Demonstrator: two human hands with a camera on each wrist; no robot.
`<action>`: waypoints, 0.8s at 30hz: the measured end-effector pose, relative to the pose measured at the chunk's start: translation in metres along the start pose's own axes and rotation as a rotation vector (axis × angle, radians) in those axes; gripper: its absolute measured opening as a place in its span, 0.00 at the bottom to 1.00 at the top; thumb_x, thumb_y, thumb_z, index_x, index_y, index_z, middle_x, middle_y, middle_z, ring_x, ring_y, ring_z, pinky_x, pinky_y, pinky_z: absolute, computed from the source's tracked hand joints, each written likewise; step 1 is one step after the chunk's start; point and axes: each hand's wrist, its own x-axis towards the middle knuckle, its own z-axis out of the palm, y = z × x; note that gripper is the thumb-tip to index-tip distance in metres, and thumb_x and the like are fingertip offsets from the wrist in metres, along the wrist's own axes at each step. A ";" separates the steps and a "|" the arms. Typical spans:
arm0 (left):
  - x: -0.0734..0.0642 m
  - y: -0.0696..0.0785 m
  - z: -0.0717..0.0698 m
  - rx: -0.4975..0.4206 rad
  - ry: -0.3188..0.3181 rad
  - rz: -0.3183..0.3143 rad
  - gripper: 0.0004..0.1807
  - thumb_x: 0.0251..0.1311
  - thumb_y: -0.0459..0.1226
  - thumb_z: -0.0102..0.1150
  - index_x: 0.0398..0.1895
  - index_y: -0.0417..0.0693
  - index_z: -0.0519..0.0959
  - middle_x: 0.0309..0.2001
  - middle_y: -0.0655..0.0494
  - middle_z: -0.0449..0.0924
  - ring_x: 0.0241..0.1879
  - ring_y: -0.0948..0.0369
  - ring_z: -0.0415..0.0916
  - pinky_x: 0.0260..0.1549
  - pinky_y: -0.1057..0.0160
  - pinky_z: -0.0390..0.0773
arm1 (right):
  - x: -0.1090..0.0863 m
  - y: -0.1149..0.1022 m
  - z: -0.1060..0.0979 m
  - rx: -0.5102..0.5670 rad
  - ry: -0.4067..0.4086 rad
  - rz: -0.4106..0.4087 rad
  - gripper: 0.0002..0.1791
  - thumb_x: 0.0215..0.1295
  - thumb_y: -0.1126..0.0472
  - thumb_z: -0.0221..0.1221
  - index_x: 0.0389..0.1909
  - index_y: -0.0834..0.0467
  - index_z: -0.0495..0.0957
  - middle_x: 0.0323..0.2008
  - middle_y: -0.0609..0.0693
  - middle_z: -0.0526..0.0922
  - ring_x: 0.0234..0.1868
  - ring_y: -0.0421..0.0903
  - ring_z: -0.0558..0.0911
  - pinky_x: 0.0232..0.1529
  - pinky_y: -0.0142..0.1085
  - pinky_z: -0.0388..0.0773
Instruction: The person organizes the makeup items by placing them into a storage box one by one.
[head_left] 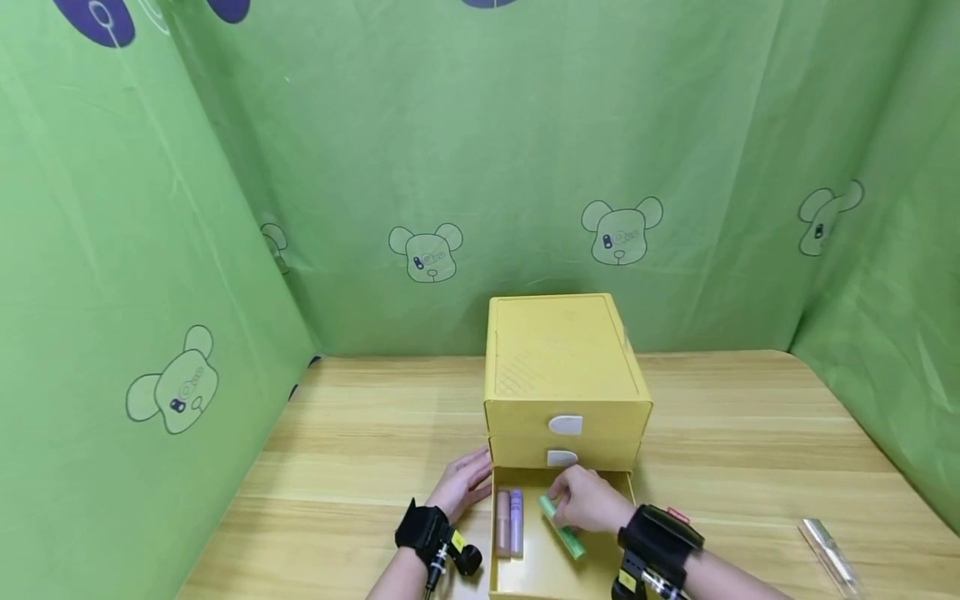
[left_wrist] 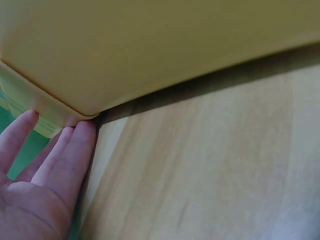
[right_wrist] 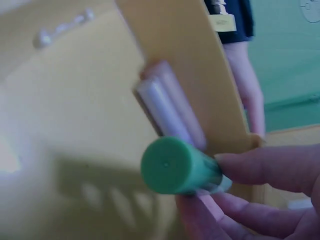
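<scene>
My right hand [head_left: 588, 498] pinches a slim green capped tube [head_left: 564, 533] between thumb and fingers, tilted over the pulled-out bottom drawer [head_left: 540, 579]. Its round green cap end faces the camera in the right wrist view. Inside that drawer, a pink tube [head_left: 503, 525] and a purple tube [head_left: 517, 525] lie side by side along the left wall. With fingers extended, my left hand [head_left: 461, 485] touches the lower left side of the yellow drawer cabinet [head_left: 566, 350]. In the left wrist view the fingertips [left_wrist: 85, 129] meet the cabinet's edge.
Two upper drawers with white pull tabs [head_left: 566, 425] are closed. A clear, silvery slim packet [head_left: 828, 554] lies on the wooden table [head_left: 360, 433] at the right. Green printed cloth [head_left: 510, 167] hangs behind and on both sides.
</scene>
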 end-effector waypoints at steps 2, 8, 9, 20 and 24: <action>-0.001 0.001 0.001 0.004 0.001 0.002 0.33 0.65 0.44 0.48 0.66 0.33 0.56 0.66 0.40 0.57 0.63 0.47 0.59 0.58 0.49 0.65 | 0.003 0.000 0.005 0.012 0.009 0.035 0.14 0.38 0.75 0.63 0.32 0.72 0.77 0.20 0.51 0.76 0.17 0.43 0.76 0.18 0.33 0.78; -0.003 0.003 0.002 0.007 -0.001 -0.001 0.32 0.66 0.44 0.47 0.66 0.33 0.56 0.67 0.39 0.55 0.64 0.47 0.58 0.59 0.48 0.65 | 0.012 -0.001 0.017 0.043 0.067 0.172 0.11 0.38 0.77 0.63 0.27 0.70 0.75 0.23 0.54 0.76 0.15 0.46 0.78 0.18 0.35 0.79; -0.002 0.003 0.002 0.008 -0.005 0.000 0.32 0.66 0.44 0.47 0.66 0.33 0.56 0.67 0.39 0.55 0.64 0.47 0.58 0.59 0.48 0.65 | 0.014 -0.001 0.019 0.054 0.071 0.190 0.11 0.39 0.77 0.63 0.27 0.70 0.74 0.22 0.54 0.75 0.15 0.46 0.78 0.18 0.35 0.80; -0.002 0.002 0.001 0.006 -0.008 -0.001 0.33 0.64 0.45 0.49 0.66 0.33 0.56 0.68 0.40 0.52 0.64 0.47 0.58 0.59 0.49 0.65 | 0.024 0.001 0.033 0.162 0.060 0.260 0.08 0.43 0.78 0.60 0.27 0.72 0.72 0.18 0.55 0.72 0.14 0.44 0.75 0.18 0.36 0.80; -0.003 0.002 0.001 -0.002 -0.009 0.001 0.33 0.64 0.45 0.49 0.65 0.33 0.56 0.67 0.39 0.53 0.63 0.47 0.59 0.59 0.49 0.65 | 0.025 -0.002 0.034 0.215 0.038 0.284 0.11 0.45 0.79 0.58 0.31 0.75 0.69 0.21 0.57 0.72 0.17 0.46 0.76 0.21 0.37 0.81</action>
